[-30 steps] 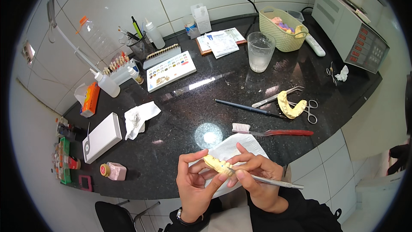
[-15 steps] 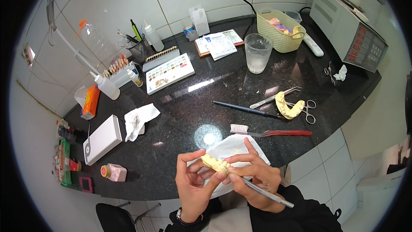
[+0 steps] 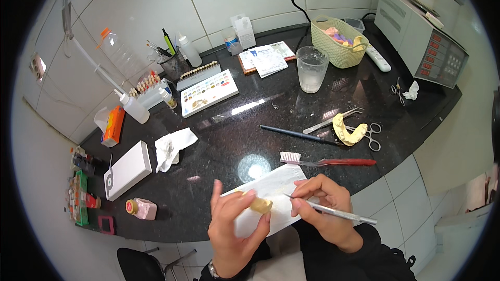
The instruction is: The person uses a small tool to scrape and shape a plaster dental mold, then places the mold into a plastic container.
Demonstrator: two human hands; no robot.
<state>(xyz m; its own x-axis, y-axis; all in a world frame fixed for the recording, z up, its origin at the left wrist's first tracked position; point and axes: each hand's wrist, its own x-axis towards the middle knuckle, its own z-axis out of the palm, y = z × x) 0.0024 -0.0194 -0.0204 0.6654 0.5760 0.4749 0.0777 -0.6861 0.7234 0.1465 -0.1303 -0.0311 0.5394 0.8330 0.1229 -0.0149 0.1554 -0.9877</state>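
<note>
Fingers of my left hand (image 3: 230,229) grip a small yellow dental cast piece (image 3: 262,205), partly hidden by them, above a white paper sheet (image 3: 278,218). Just to the right, my right hand (image 3: 329,228) holds a slim metal carving tool (image 3: 354,217), its fine tip pointing left, a little apart from the cast piece. Behind the hands lies a clear toothbrush with a red handle (image 3: 348,162). Farther back, a second horseshoe-shaped yellow cast (image 3: 354,136) rests on scissor-handled forceps (image 3: 374,144), near tweezers (image 3: 317,126) and a dark brush (image 3: 287,132).
The curved black counter (image 3: 208,140) holds a glass (image 3: 311,70), mesh basket (image 3: 341,52), shade palette (image 3: 209,93), squeeze bottle (image 3: 136,109), crumpled tissue (image 3: 174,148), white box (image 3: 126,169) and pink jar (image 3: 146,209). A grey machine (image 3: 396,26) stands at right; a black chair (image 3: 136,263) is below.
My left hand has turned over the cast piece, fingers now curled across its top. My right hand has drawn rightward away from it, the tool's tip now free of the piece.
</note>
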